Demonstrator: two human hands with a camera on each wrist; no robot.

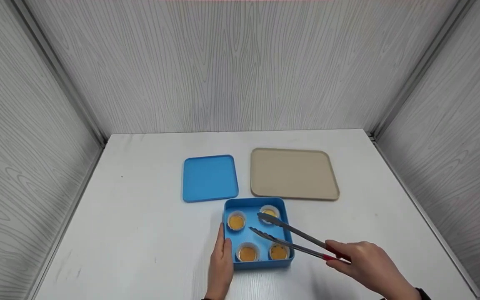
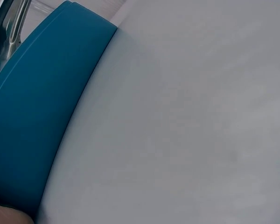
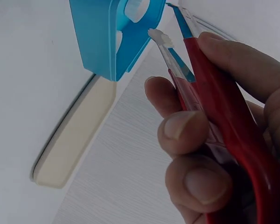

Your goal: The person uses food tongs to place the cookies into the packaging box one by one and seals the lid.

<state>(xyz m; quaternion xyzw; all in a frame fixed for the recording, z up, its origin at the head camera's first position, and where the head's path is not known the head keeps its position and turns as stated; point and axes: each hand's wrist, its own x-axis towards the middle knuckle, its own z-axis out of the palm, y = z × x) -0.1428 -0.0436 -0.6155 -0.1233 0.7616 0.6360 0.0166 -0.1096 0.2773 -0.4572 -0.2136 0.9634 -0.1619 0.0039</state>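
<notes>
A blue square box [image 1: 261,265] sits at the front middle of the table, holding several small foil-like cups with yellow-orange filling, one near each corner. Along the box's left wall rests my left hand [image 1: 221,266], fingers straight against the outside. My right hand [image 1: 369,264] grips metal tongs [image 1: 302,234] by their red handles [image 3: 219,93]. The tongs' arms are spread over the box with nothing between the tips. One tip overlaps the far right cup [image 1: 274,207]; the other points between it and the far left cup [image 1: 236,221]. Beneath the lower arm is the near right cup [image 1: 279,253].
Behind the box to the left lies a flat blue lid-like tray [image 1: 209,178]. A beige rectangular tray [image 1: 293,174] lies behind it to the right, close to the box's far edge. Grey wood-patterned panels [image 1: 231,66] enclose the white table [image 1: 140,233] at the back and sides.
</notes>
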